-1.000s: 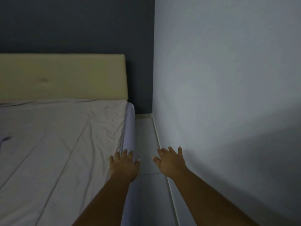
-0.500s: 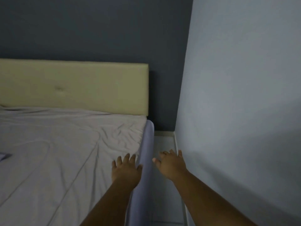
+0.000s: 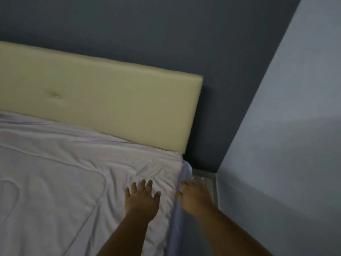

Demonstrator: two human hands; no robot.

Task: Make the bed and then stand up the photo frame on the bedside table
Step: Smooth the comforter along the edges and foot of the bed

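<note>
**Bedroom corner: both hands at the bed's right edge**

Behind the bed (image 3: 36, 218), a dark wall (image 3: 129, 24) fills the top of the frame. It meets a pale wall (image 3: 295, 126) that runs down the right side. A cream padded headboard (image 3: 110, 108) stands against the dark wall. It slants from the upper left toward the centre right and has one button tuft near its left end.

**Bed.** The bed takes up the lower left of the frame. A pale, wrinkled sheet (image 3: 73, 163) covers it, with creases fanning out near its upper right corner. At lower centre the sheet turns down over the mattress side (image 3: 176, 233). A narrow strip of floor (image 3: 205, 177) shows between the bed and the pale wall.

**Left hand.** Your left hand (image 3: 141, 200) is palm down over the sheet at lower centre, just inside the bed's right edge. Its fingers are straight and spread, and it grips nothing. You cannot tell whether the palm presses on the sheet.

**Right hand.** Your right hand (image 3: 193, 193) is just right of the left one, over the gap beside the bed. Its fingers are spread and extended toward the corner. The thumb is at the fold where the sheet turns down. The hand is blurred. It has hold of nothing, and you cannot tell whether the thumb touches the sheet.
</note>
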